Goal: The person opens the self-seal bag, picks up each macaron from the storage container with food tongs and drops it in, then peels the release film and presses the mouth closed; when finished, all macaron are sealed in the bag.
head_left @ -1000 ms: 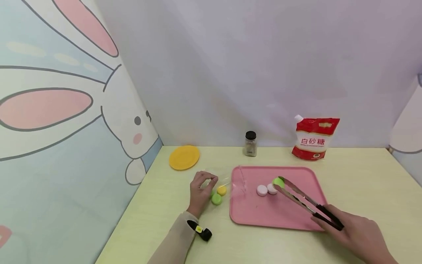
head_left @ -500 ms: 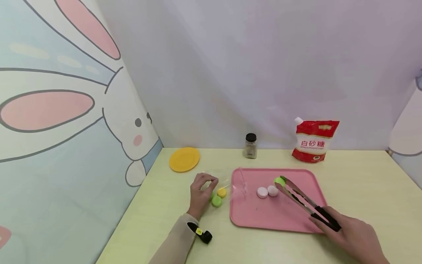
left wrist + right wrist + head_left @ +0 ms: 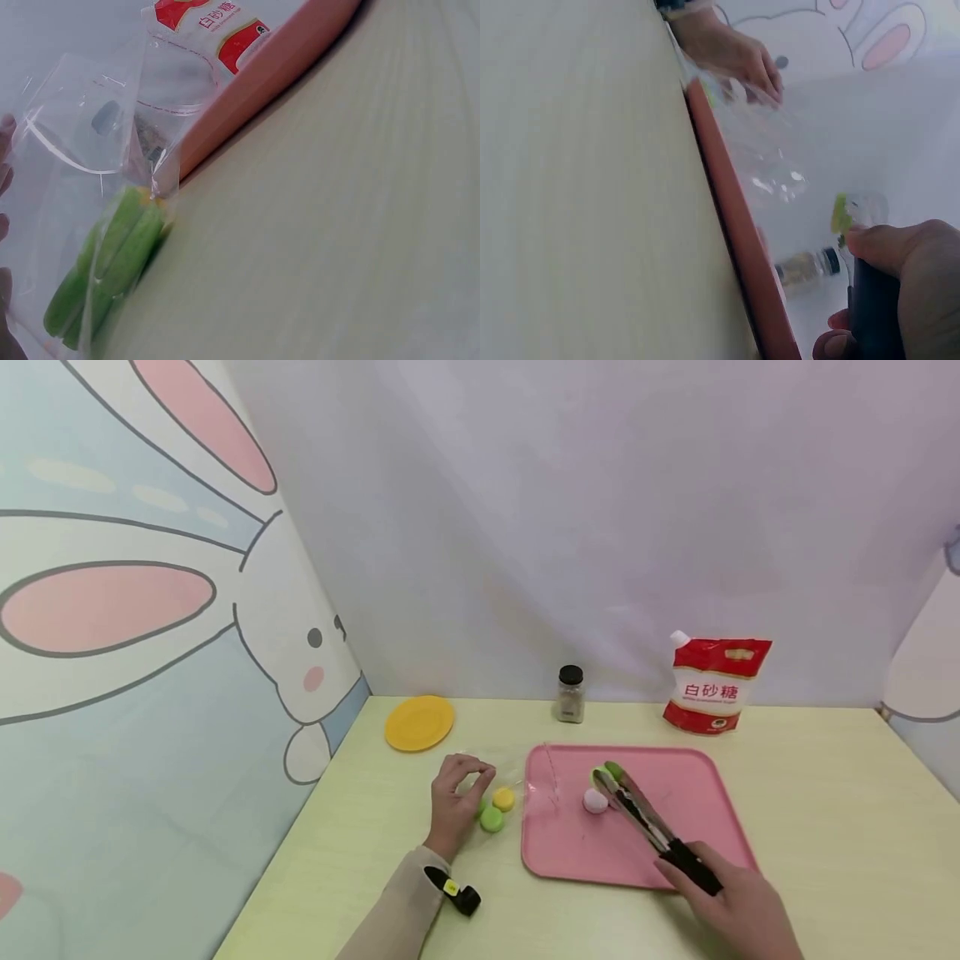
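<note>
In the head view my left hand point(image 3: 457, 797) pinches the edge of a clear plastic bag point(image 3: 112, 150). Inside it lie a yellow macaron point(image 3: 503, 799) and green macarons point(image 3: 492, 819), one of them partly behind the hand. My right hand point(image 3: 731, 893) grips black-handled metal tongs point(image 3: 651, 825), whose tips clasp a light green macaron point(image 3: 600, 776) over the pink tray point(image 3: 570, 856). Below the tips a pale pink macaron point(image 3: 596, 802) sits on the tray; a second one is mostly hidden by the tongs. The bag's mouth overlaps the tray's left edge.
A yellow plate point(image 3: 419, 723) lies at the back left of the table. Behind the tray stand a small black-capped jar point(image 3: 571, 695) and a red and white sugar pouch point(image 3: 716, 685). A wall backs the table, and a rabbit picture point(image 3: 292, 635) covers the left side.
My right hand has moved left with the tongs, carrying the green macaron from right of the pale pink ones to above them. The left hand keeps its place at the bag.
</note>
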Motion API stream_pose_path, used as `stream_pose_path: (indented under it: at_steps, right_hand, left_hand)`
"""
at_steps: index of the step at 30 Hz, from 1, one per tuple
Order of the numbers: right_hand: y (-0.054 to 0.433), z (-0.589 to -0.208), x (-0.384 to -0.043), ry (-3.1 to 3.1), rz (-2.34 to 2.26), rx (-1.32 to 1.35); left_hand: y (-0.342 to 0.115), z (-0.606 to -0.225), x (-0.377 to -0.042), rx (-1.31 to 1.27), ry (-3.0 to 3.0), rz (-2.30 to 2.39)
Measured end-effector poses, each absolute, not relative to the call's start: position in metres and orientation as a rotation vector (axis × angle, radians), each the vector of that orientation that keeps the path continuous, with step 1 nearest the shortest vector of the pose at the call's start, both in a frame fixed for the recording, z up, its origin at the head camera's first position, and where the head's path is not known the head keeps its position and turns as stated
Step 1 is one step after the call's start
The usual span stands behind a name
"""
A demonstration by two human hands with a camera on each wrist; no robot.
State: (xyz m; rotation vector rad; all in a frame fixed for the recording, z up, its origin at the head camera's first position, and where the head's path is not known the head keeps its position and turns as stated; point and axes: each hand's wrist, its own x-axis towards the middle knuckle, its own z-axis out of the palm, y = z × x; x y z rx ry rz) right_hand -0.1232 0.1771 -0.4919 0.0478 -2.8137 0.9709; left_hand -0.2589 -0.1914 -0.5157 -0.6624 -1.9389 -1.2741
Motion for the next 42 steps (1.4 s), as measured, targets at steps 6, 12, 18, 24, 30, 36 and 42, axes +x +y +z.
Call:
stream_pose_path:
  at_steps: [6, 12, 18, 24, 30, 36, 42]
  right_hand:
    - [0.13, -0.493, -0.124, -2.795, 1.366, 0.048]
    - [0.114, -0.488, -0.14, -2.759, 1.478, 0.082]
    - [0.105, -0.483, -0.155, -2.791, 1.556, 0.206]
    - [0.097, -0.473, -0.178, -2.831, 1.582, 0.344]
    - [0.101, -0.486, -0.191, -2.864, 1.627, 0.37]
    - [0.105, -0.495, -0.192, -2.815, 1.647, 0.511]
    - [0.103, -0.498, -0.192, -2.807, 1.588, 0.593]
  left_hand:
    - [-0.188, -0.503, -0.252, -0.688, -1.911, -1.302]
    - [-0.183, -0.482, -0.239, -0.703, -1.917, -1.301]
    - [-0.184, -0.481, -0.239, -0.722, -1.902, -1.275]
    - [-0.186, -0.485, -0.239, -0.758, -1.873, -1.272]
    - [-0.182, -0.487, -0.242, -0.716, -1.838, -1.248]
    - [-0.182, -0.486, -0.244, -0.661, -1.789, -1.201]
    - [-0.188, -0.498, -0.251, -0.671, -1.8, -1.229]
